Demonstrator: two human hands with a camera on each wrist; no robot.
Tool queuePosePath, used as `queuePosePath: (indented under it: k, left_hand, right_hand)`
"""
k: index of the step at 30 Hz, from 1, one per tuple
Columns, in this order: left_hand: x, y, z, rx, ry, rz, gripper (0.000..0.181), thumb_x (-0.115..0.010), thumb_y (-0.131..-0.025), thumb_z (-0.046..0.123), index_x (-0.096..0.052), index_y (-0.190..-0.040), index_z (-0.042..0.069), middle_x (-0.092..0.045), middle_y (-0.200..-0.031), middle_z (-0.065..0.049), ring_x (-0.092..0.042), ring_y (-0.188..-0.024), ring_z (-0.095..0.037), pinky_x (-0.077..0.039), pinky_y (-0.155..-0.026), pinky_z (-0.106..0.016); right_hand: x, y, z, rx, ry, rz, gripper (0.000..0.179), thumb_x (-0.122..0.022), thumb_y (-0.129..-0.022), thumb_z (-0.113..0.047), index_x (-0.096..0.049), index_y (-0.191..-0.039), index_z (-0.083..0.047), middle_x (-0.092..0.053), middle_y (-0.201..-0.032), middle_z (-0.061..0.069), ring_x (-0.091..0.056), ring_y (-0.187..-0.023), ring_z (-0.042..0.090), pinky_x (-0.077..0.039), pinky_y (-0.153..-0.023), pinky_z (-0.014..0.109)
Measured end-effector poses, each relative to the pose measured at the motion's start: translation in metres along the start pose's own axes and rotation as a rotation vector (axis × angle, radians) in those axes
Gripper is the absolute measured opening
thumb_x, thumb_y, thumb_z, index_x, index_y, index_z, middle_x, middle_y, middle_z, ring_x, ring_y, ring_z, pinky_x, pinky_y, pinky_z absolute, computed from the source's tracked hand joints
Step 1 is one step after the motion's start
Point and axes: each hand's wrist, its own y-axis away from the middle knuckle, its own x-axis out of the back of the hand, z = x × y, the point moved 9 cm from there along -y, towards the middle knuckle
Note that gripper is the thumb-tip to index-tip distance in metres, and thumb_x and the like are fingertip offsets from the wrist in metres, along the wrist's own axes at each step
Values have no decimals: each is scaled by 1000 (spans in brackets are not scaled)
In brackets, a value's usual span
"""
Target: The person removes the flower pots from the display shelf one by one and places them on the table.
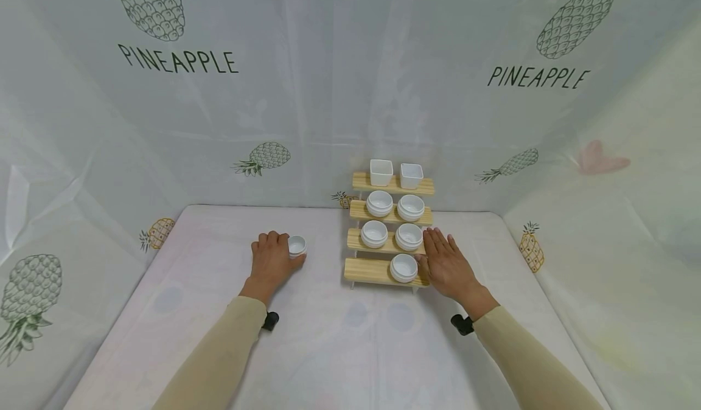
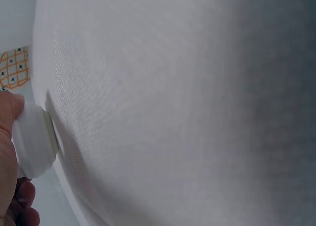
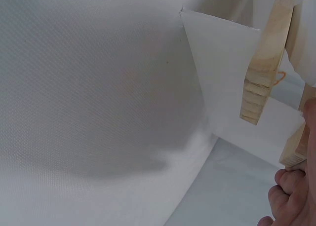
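Observation:
In the head view my left hand (image 1: 271, 258) grips a small round white bowl (image 1: 297, 246) between thumb and fingers. The left wrist view shows this bowl (image 2: 34, 142) close to the table cloth; whether its base touches cannot be told. My right hand (image 1: 448, 270) lies with extended fingers along the right side of a tiered wooden stand (image 1: 364, 270), beside a bowl (image 1: 409, 236) on the second step up. A bowl (image 1: 404, 267) sits at the right of the lowest step. In the right wrist view, fingers (image 3: 289, 191) are by a wooden step's end.
The two middle steps each hold a pair of round white bowls, among them one at the left (image 1: 375, 233). Two square white cups (image 1: 381, 172) stand on the top step. A pineapple-printed curtain (image 1: 339, 93) hangs behind the cloth-covered table (image 1: 339, 349).

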Motion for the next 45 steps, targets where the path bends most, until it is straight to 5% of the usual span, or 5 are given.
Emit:
queuePosePath:
  k: [8, 13, 25, 35, 45]
  left_hand:
    - [3, 1, 2, -1, 4, -4, 81, -82, -88, 52, -55, -139, -6, -59, -123, -27, -48, -111, -44, -38, -95, -57]
    - [16, 3, 16, -42, 33, 73, 79, -79, -91, 52, -54, -142, -2, -58, -128, -25, -48, -116, -44, -39, -99, -56]
    - [53, 43, 129, -417, 111, 284, 36, -80, -93, 30, -69, -120, 10, -64, -112, -10, -57, -104, -32, -48, -87, -48]
    - [33, 63, 190, -481, 169, 126, 26, -74, -98, 25, -72, -121, 12, -64, -115, -5, -57, -108, -26, -49, -88, -40]
    - [2, 53, 224, -424, 29, 50, 61, -80, -92, 48, -64, -134, 7, -63, -128, -9, -57, -117, -28, -50, -95, -43]
  right_hand:
    - [-2, 0, 0, 7, -7, -1, 69, -41, -114, -38, -26, -161, 11, -31, -167, 30, -26, -158, 46, -19, -127, 62]
    - [-3, 1, 0, 4, -14, -10, 69, -40, -114, -39, -26, -161, 10, -30, -168, 30, -25, -158, 46, -18, -127, 62]
    - [1, 3, 3, 10, 4, -26, 70, -42, -114, -38, -27, -161, 11, -30, -167, 30, -25, -158, 47, -18, -127, 63]
    - [3, 2, 5, 27, 15, -37, 71, -42, -113, -40, -26, -162, 10, -27, -169, 28, -23, -159, 45, -16, -129, 60]
    - [3, -2, 3, 42, 10, -22, 72, -44, -113, -41, -27, -161, 10, -28, -169, 28, -25, -159, 44, -18, -128, 59]
